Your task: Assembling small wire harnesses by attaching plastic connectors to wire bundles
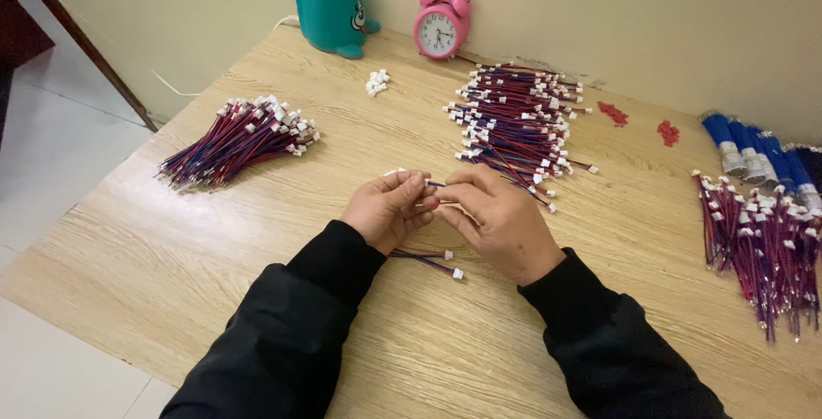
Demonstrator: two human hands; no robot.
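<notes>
My left hand (pixel 387 208) and my right hand (pixel 501 218) meet at the middle of a wooden table (pixel 214 239), fingertips together. Both pinch a short red-and-blue wire lead (pixel 435 184) with a small white connector at its end. Two more leads (pixel 432 259) with white plugs lie on the table just under my left wrist. A large heap of the same leads (pixel 518 119) lies just beyond my right hand. Both arms wear black sleeves.
A second bundle of leads (pixel 235 138) lies at the left, a third (pixel 762 239) at the right edge under blue-wrapped bundles (pixel 753 149). Loose white connectors (pixel 377 83), red bits (pixel 612 113), a pink alarm clock (pixel 441 25) and a teal holder (pixel 330 8) stand by the wall.
</notes>
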